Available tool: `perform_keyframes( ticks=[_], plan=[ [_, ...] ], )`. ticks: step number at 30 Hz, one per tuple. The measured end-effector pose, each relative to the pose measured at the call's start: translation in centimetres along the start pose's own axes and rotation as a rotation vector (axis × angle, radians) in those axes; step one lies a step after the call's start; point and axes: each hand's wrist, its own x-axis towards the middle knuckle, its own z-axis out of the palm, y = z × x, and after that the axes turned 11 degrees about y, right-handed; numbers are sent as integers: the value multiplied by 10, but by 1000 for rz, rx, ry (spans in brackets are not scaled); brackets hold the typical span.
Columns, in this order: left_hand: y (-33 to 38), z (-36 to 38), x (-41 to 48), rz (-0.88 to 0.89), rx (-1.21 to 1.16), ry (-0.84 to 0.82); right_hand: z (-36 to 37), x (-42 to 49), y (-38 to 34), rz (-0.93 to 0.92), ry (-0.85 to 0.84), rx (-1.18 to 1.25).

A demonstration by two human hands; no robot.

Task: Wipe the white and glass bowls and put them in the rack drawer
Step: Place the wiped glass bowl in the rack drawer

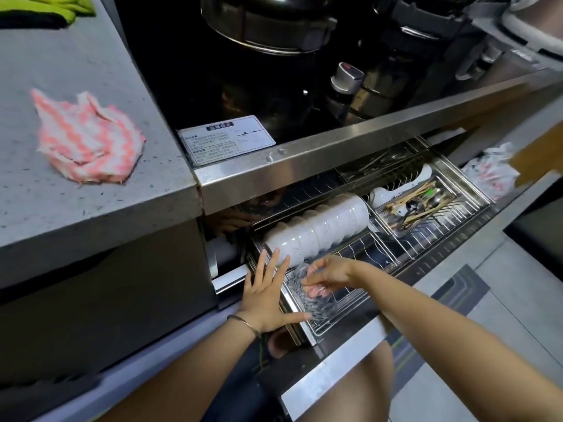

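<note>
A cut-glass bowl (316,303) stands on edge in the front left corner of the open wire rack drawer (426,239). My right hand (327,274) reaches down into the bowl, and its curled fingertips pinch the rim. Beside the bowl my left hand (269,295) lies flat with straight, spread fingers, its thumb touching the bowl's lower edge. Just behind both hands a row of white bowls (320,228) stands on edge in the rack.
A pink and white striped cloth (88,140) lies crumpled on the grey counter (61,208) at the left. A cutlery basket (423,205) with chopsticks and spoons fills the drawer's right side. Above the drawer is a black stove top with pots (265,22). A plastic bag (490,172) lies at the far right.
</note>
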Motion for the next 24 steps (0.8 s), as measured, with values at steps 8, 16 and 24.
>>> perform_keyframes(
  ticks=[8, 16, 24],
  plan=[
    [3, -5, -3, -5, 49, 18, 1, -8, -3, -185, 140, -324],
    [27, -74, -9, 62, -75, 154, -25, -68, -12, -550, 489, -83],
    [75, -215, -71, 428, -142, 764, 6, -180, -79, -987, 894, 260]
  ],
)
